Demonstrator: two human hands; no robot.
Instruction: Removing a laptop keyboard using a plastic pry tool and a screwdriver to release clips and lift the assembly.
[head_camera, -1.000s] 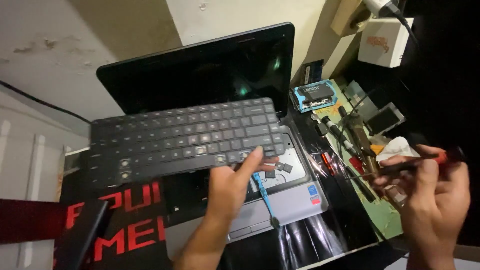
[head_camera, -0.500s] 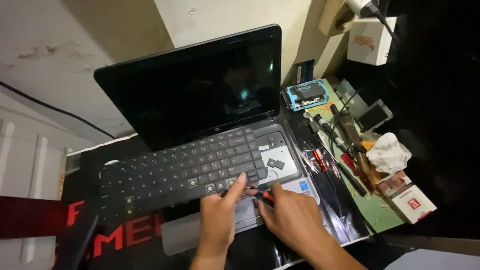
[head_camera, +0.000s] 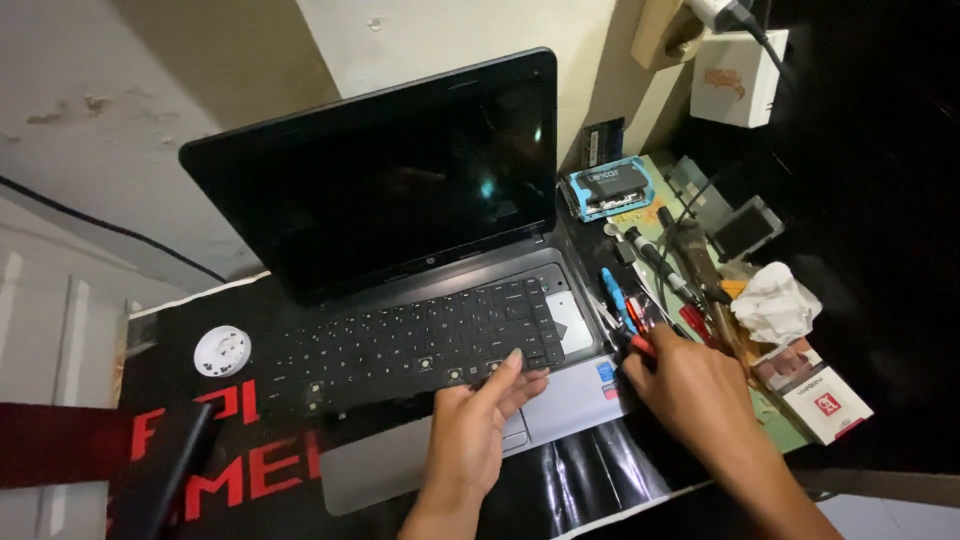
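Observation:
An open black laptop (head_camera: 400, 190) with a dark screen stands on a black mat with red lettering (head_camera: 240, 475). Its loose black keyboard (head_camera: 400, 345) lies on the base, shifted to the left, so a bare patch shows at the right end. My left hand (head_camera: 480, 425) grips the keyboard's front edge, fingers on top near the lower keys. My right hand (head_camera: 695, 395) is beside the laptop's right edge, curled over a red-handled screwdriver (head_camera: 641, 346) among other tools.
Right of the laptop lie several hand tools (head_camera: 685, 265), a blue-cased part (head_camera: 610, 187), a crumpled white tissue (head_camera: 775, 300) and a small red-and-white box (head_camera: 825, 402). A white round disc (head_camera: 221, 351) and a dark flat object (head_camera: 165, 470) sit at the left.
The keyboard, held up over the laptop a second ago, now lies on the base. My right hand came in to the keyboard, then moved out to the tools on the right.

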